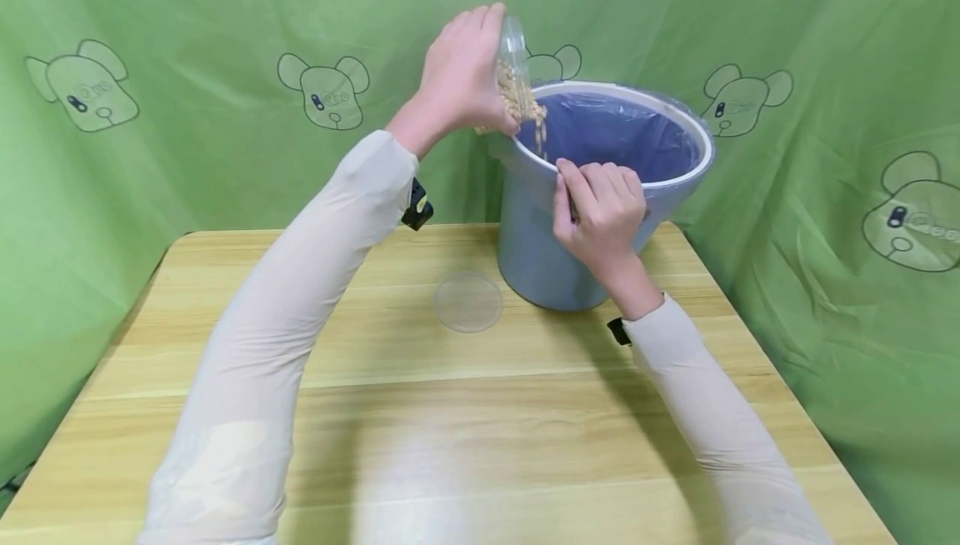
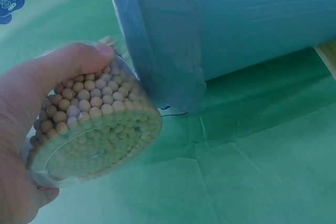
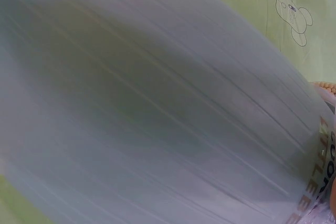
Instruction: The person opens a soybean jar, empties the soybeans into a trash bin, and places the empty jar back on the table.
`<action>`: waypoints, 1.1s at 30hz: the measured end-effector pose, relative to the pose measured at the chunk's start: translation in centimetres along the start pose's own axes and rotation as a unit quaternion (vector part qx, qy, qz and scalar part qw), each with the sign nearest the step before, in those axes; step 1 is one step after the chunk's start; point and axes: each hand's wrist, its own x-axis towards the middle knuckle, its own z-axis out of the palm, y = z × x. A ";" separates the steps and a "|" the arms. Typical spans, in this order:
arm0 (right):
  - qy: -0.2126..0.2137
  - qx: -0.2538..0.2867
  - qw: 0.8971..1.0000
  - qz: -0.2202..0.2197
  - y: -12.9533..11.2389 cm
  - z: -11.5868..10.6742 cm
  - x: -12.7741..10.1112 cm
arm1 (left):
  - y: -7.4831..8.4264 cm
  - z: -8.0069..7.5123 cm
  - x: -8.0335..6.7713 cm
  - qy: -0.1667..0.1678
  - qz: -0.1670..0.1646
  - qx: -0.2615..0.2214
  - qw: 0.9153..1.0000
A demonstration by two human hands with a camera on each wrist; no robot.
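Clear plastic jar (image 1: 514, 70) of pale beans (image 2: 89, 103) is gripped by the left hand (image 1: 461, 70) and tilted mouth-down over the near-left rim of the lined bucket (image 1: 540, 253), beans spilling inward. The rim is pinched by the right hand (image 1: 600, 212). A lid (image 1: 468, 302) lies on the desk (image 1: 450, 412).

We see the tall grey-blue plastic bin (image 1: 543, 253) with its blue liner blocking the back right of the light wooden table (image 1: 420, 437). Near its base lies a clear round plastic lid (image 1: 468, 302). Green printed cloth (image 1: 187, 112) walls in three sides; front half open.
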 end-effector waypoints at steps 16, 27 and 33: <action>-0.001 0.000 1.000 -0.001 -0.2 0.1 -0.1 | 0.3 1.0 0.0 0.030 0.035 0.040 0.998; -0.005 -0.003 1.000 -0.001 -0.3 0.2 -0.1 | -0.1 1.6 -0.2 0.069 0.056 0.028 0.996; -0.004 -0.002 1.000 -0.001 -0.3 0.2 -0.2 | -0.1 1.8 -0.3 0.073 0.058 0.029 0.995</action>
